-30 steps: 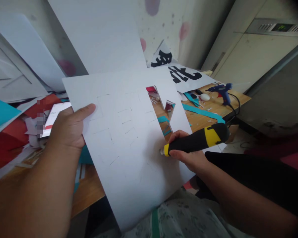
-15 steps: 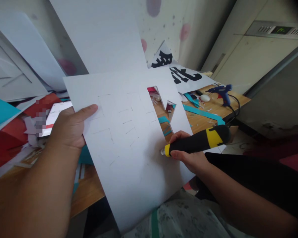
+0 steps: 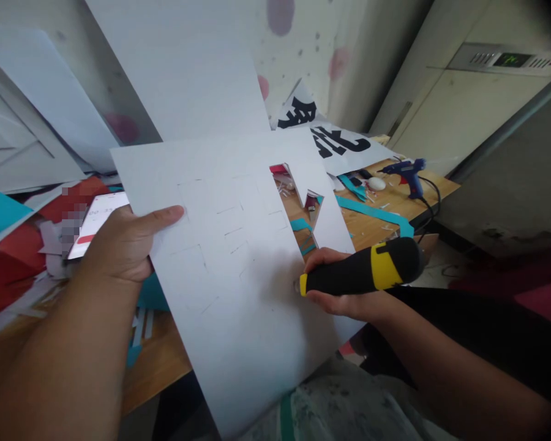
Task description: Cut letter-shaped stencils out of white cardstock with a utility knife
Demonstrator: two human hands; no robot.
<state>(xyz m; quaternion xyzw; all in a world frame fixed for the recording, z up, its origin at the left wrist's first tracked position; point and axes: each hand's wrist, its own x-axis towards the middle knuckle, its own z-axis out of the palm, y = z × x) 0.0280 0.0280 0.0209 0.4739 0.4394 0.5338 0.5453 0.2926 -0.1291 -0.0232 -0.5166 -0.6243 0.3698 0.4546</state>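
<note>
A large white foam board [image 3: 239, 269] tilts over the table edge and my lap. It carries faint scored lines and an angular cut-out hole near its upper right. My left hand [image 3: 123, 245] grips the board's left edge, thumb lying on its face. My right hand [image 3: 344, 288] is closed round a black and yellow utility knife [image 3: 362, 269]. The knife's tip meets the board just below the cut-out.
A blue hot glue gun [image 3: 406, 174] with its cord lies at the far right of the wooden table [image 3: 165, 355]. White sheets with black characters [image 3: 335, 144] lie behind the board. Teal strips [image 3: 371, 211], red paper [image 3: 9, 257], a phone [image 3: 94, 220] and more white boards [image 3: 183, 67] crowd the table.
The board and both hands have shifted slightly down and left in view. The knife handle now lies more level against the board.
</note>
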